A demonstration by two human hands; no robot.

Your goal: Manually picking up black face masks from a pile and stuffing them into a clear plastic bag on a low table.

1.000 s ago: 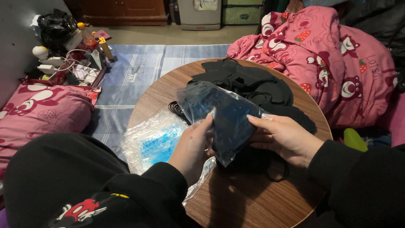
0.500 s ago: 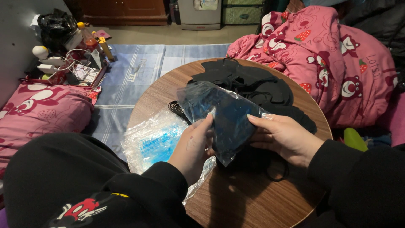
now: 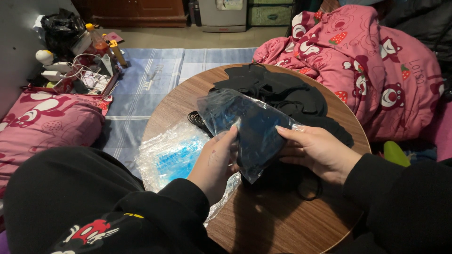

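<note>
Head view: both hands grip plastic bag (image 3: 245, 127) edges above table (image 3: 282, 226).

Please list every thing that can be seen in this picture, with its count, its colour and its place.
clear plastic bag: one, see-through with a dark item inside, held above the table by both hands.
round table: one, brown wood, centre.
pile of black fabric pieces: one pile, black, far side of the table.
stack of clear packets: one stack, clear with blue, table's left edge.
blanket: one, pink with a cartoon print, upper right.
pillow: one, pink, left.
floor mat: one, blue-grey, beyond the table.
left hand: on the bag's left edge.
right hand: on its right edge.
</note>
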